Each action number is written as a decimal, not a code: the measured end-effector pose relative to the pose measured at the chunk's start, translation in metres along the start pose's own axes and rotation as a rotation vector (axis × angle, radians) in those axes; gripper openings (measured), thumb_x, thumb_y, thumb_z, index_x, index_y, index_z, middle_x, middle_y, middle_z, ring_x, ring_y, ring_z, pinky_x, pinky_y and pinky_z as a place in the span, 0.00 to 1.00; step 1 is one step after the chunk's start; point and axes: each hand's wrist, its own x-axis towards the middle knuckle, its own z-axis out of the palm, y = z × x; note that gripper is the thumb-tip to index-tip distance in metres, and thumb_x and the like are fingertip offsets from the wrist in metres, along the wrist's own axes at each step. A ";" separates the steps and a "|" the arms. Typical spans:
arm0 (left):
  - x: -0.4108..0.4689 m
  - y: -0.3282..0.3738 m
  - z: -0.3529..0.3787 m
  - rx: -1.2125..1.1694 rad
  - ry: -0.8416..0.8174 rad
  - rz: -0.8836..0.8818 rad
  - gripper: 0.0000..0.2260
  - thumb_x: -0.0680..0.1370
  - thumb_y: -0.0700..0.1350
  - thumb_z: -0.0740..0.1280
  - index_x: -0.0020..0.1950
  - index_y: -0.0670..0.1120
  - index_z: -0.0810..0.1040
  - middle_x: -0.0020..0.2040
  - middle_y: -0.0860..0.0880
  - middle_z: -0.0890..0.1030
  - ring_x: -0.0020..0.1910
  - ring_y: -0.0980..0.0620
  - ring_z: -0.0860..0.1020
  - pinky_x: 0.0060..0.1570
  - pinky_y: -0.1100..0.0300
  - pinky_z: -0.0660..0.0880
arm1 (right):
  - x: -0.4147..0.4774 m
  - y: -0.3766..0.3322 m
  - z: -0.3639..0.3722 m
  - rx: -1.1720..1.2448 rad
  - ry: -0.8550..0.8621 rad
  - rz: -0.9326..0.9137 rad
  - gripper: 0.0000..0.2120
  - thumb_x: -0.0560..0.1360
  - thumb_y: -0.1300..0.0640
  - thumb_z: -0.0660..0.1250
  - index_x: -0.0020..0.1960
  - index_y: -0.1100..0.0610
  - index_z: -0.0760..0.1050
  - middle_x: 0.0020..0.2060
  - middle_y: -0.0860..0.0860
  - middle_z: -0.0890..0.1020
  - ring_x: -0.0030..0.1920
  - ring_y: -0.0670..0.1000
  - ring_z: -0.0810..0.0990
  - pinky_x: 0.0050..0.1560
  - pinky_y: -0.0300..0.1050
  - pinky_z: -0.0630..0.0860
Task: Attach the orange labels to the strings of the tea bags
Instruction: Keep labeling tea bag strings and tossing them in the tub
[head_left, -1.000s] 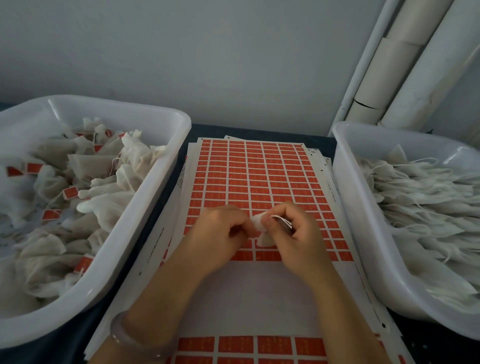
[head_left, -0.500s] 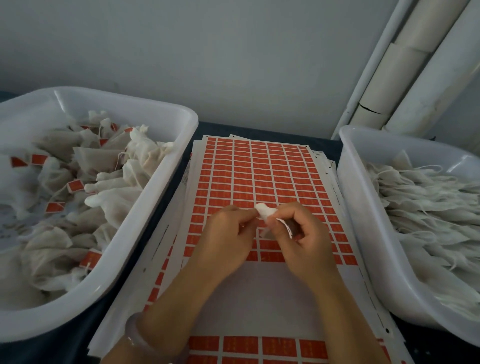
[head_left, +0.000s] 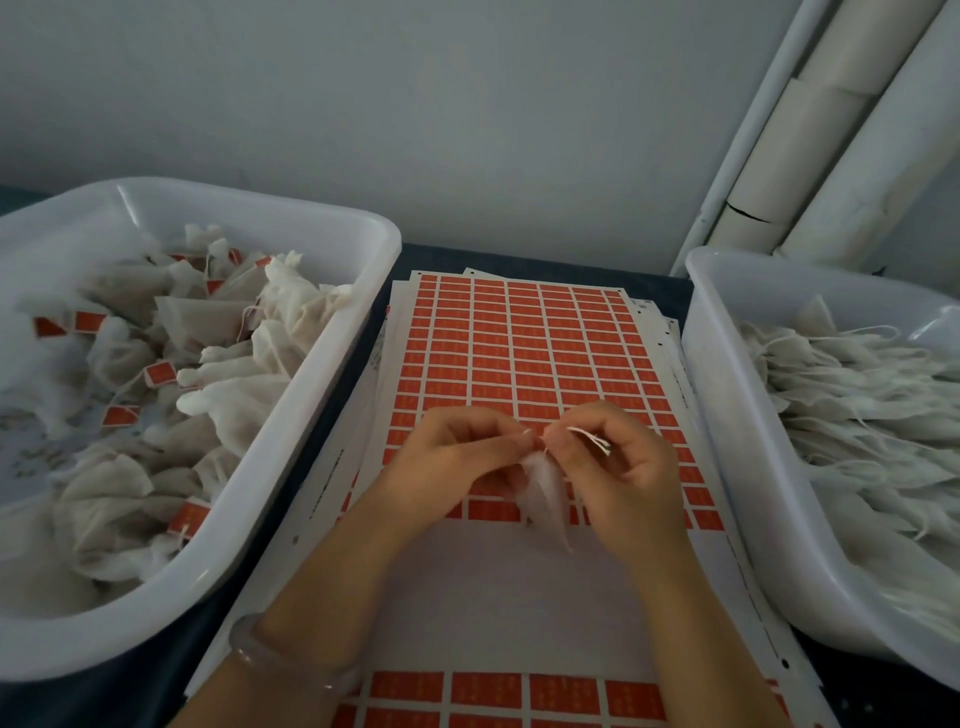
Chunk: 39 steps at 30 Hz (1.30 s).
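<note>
Between two tubs, the left tub (head_left: 291, 415) of labelled bags and the right tub (head_left: 727, 415) of plain ones, their rims crowding the label sheet (head_left: 524, 343) on the bench (head_left: 545, 257), fingers of the left hand (head_left: 457, 457) pinched one tea bag (head_left: 545, 493) and those of the right hand (head_left: 623, 467) its string (head_left: 589, 439), over the sheet's middle.

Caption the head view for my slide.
Left hand and right hand pinch a tea bag above the label sheet, between the labelled-bag tub and the plain-bag tub.
</note>
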 end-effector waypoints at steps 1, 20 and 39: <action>-0.001 0.001 -0.001 -0.009 -0.039 0.011 0.07 0.73 0.42 0.67 0.39 0.47 0.84 0.40 0.45 0.83 0.39 0.47 0.80 0.42 0.58 0.79 | 0.000 0.000 -0.001 0.022 0.009 0.024 0.05 0.72 0.58 0.70 0.40 0.50 0.78 0.35 0.41 0.80 0.39 0.44 0.79 0.39 0.34 0.76; -0.006 0.004 0.000 -0.039 -0.099 0.173 0.07 0.75 0.44 0.66 0.39 0.53 0.82 0.38 0.51 0.79 0.39 0.49 0.79 0.40 0.57 0.79 | -0.003 0.001 0.006 0.779 -0.228 0.584 0.06 0.67 0.54 0.71 0.41 0.54 0.85 0.38 0.53 0.84 0.41 0.53 0.81 0.43 0.46 0.78; -0.006 0.003 -0.005 0.025 -0.047 0.041 0.06 0.64 0.49 0.71 0.38 0.49 0.85 0.41 0.45 0.84 0.43 0.44 0.82 0.46 0.54 0.79 | -0.006 0.004 0.005 0.250 -0.219 0.314 0.06 0.74 0.66 0.67 0.40 0.57 0.78 0.34 0.54 0.79 0.35 0.52 0.77 0.36 0.40 0.75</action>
